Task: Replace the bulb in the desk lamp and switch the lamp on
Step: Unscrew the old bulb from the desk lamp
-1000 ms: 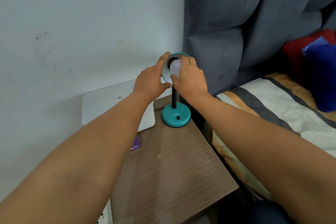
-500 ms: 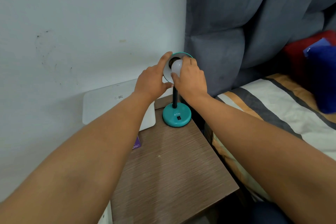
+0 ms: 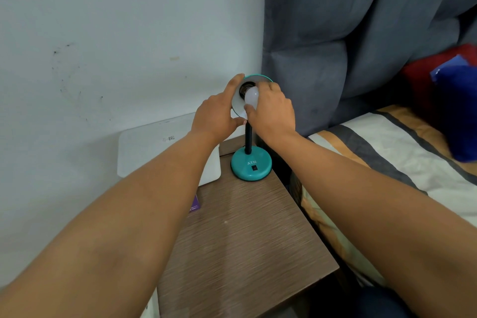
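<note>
- Head view, centre of the frame: the lamp (image 3: 251, 160) stands on its teal base at the back of the table (image 3: 247, 235), its shade (image 3: 238, 100) tipped toward the camera.
- The left hand (image 3: 215, 117) grips the shade, fingers over the top rim and thumb under the lower edge, bracing it.
- The right hand (image 3: 271, 111) is wrapped around the white bulb (image 3: 251, 97), fingertips on its right side and thumb below. The bulb's neck points into the dark socket; whether the threads have caught I cannot tell.
- My read: this is the screw-in or screw-out stage at the socket, and the lamp is unlit.
- To do it well, keep the bulb square to the socket. It seems to sit a touch off-centre, so cross-threading is the risk.
- Turn with light fingertip pressure, not a squeeze; the bulb looks smooth and could slip.
- Let the left hand take the twist, since the slim black neck may flex.
- Lower centre: the black switch (image 3: 254, 168) on the base sits untouched, ready for the final step.
- A white box (image 3: 154, 147) leans at the wall left of the lamp, clear of the work.
</note>
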